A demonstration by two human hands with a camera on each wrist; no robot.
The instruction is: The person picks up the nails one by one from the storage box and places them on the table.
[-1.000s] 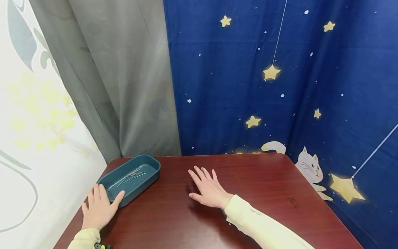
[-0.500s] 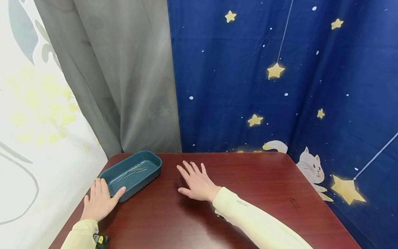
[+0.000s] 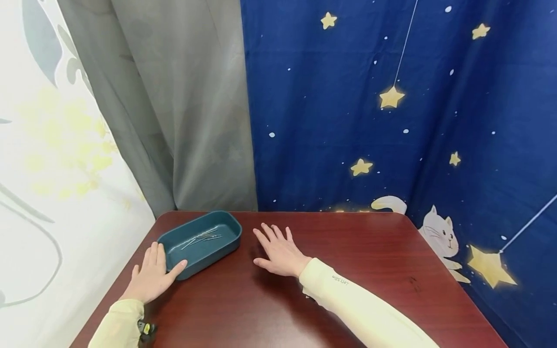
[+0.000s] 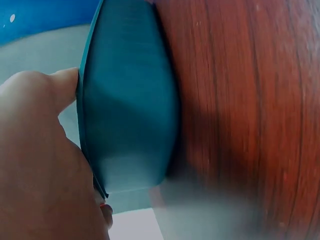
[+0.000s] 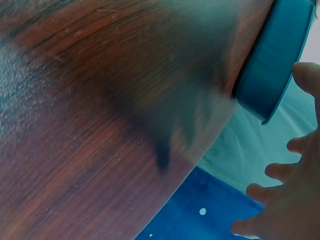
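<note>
A dark teal oblong box (image 3: 209,256) without a lid sits at the back left of the table, with several thin metal sticks (image 3: 202,238) lying loose inside. My left hand (image 3: 150,278) touches the box's near left end, fingers straight and thumb spread along the near side. In the left wrist view that thumb presses at the rim of the box (image 4: 130,100). To the right of the box, my right hand (image 3: 280,253) hovers over the table with fingers spread and holds nothing. Its shadow falls on the wood below, and the right wrist view shows the box (image 5: 275,55) past the thumb.
The reddish-brown wooden table (image 3: 374,251) has its far edge against a grey curtain (image 3: 213,121) and a blue star-patterned curtain (image 3: 313,121). A white patterned cloth (image 3: 65,232) hangs along the left edge. A small black device (image 3: 147,329) sits at the left cuff.
The box has slid a little to the right along the table, my left hand moving with it. My right hand has shifted left, nearer the box. The head view has tilted slightly.
</note>
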